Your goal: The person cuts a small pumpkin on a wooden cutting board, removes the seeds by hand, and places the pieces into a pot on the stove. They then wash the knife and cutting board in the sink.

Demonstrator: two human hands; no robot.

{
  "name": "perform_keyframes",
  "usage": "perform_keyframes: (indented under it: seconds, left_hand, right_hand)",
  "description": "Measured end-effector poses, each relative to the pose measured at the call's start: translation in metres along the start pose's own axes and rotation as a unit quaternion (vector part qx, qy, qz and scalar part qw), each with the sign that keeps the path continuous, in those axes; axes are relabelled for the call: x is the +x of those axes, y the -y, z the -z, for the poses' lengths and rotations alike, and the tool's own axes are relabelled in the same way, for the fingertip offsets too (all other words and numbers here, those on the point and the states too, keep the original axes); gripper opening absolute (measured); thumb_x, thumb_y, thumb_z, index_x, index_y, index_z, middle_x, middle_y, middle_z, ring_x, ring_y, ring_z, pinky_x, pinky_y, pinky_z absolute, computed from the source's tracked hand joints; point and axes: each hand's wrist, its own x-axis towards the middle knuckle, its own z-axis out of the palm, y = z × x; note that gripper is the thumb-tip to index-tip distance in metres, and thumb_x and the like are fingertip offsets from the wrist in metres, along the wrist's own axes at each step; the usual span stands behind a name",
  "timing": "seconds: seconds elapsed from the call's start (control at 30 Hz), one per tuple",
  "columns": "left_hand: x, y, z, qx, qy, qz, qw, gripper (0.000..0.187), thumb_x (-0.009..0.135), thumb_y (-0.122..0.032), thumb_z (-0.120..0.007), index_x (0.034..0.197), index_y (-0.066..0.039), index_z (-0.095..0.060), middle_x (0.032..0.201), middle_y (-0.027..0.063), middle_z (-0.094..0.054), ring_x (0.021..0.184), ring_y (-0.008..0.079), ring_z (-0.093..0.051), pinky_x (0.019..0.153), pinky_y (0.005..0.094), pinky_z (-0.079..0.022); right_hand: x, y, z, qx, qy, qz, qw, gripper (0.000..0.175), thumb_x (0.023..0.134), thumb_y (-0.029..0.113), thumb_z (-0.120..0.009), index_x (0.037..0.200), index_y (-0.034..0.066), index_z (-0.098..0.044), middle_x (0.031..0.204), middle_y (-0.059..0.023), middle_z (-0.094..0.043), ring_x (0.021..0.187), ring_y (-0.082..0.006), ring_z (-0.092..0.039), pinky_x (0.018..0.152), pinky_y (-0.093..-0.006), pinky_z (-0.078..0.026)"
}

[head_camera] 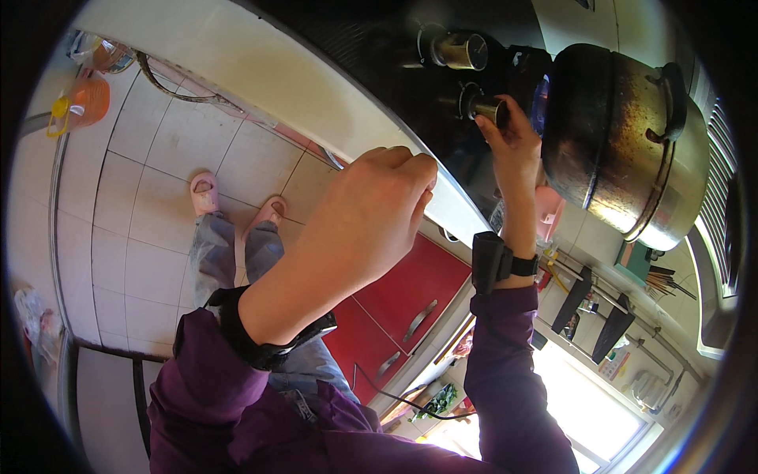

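Observation:
My right hand (514,139) grips a metallic control knob (490,109) on a black gas stove (379,53), with thumb and fingers around its rim. A second, similar knob (465,51) sits beside it. Close by, a large metal stockpot (628,148), with brown stains and a dark handle, stands over a blue flame (540,105). My left hand (379,201) is curled into a fist in front of the pale counter edge (331,89). Nothing sticks out of the fist, though its palm side is hidden. Both wrists wear black straps.
Red cabinet doors (408,296) with metal handles lie below the counter. A pink container (548,210) is near the pot. An orange bottle with a yellow cap (86,103) stands on the tiled floor (160,237). A dark cable (408,403) runs near the cabinets.

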Motion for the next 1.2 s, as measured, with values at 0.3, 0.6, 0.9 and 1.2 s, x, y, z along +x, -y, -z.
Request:
perform_keyframes:
  seconds: [0.3, 0.6, 0.9, 1.2]
  left_hand:
    - [0.0, -0.001, -0.002, 0.018, 0.009, -0.003, 1.0, 0.009, 0.078, 0.001, -0.06, 0.081, -0.002, -0.053, 0.075, 0.0127, -0.057, 0.065, 0.0281, -0.057, 0.057, 0.035, -0.045]
    - [0.002, -0.004, -0.005, 0.033, -0.004, -0.01, 0.999, 0.026, 0.076, -0.001, -0.063, 0.1, -0.004, -0.056, 0.094, 0.0144, -0.059, 0.078, 0.031, -0.06, 0.066, 0.0373, -0.049]
    - [0.005, -0.01, -0.004, 0.011, 0.0, 0.015, 1.0, 0.026, 0.074, 0.002, -0.063, 0.099, -0.003, -0.057, 0.09, 0.0129, -0.06, 0.073, 0.0283, -0.061, 0.062, 0.0346, -0.05]
    - [0.007, -0.042, -0.011, 0.063, 0.067, -0.083, 0.992, 0.023, 0.073, 0.005, -0.062, 0.095, -0.003, -0.061, 0.079, 0.0118, -0.057, 0.075, 0.0275, -0.059, 0.064, 0.0345, -0.049]
  right_hand:
    - [0.001, -0.005, 0.001, 0.053, 0.013, -0.002, 0.998, 0.038, 0.077, 0.007, -0.071, 0.112, -0.0007, -0.058, 0.084, -0.0066, -0.064, 0.074, -0.0071, -0.058, 0.067, -0.0197, -0.048]
    - [-0.001, -0.002, 0.003, -0.017, 0.003, -0.016, 1.0, 0.044, 0.076, 0.008, -0.073, 0.116, 0.0024, -0.057, 0.081, -0.0073, -0.064, 0.069, -0.0073, -0.058, 0.062, -0.0208, -0.048]
    - [-0.012, 0.001, 0.009, -0.07, -0.032, -0.032, 0.996, 0.05, 0.069, 0.009, -0.076, 0.116, 0.0055, -0.059, 0.074, -0.0071, -0.062, 0.061, -0.0085, -0.055, 0.058, -0.0204, -0.045]
    - [-0.106, 0.031, 0.023, 0.225, -0.097, -0.216, 0.945, 0.029, 0.072, -0.005, -0.066, 0.101, 0.0017, -0.064, 0.089, -0.0077, -0.063, 0.081, -0.0113, -0.059, 0.07, -0.025, -0.049]
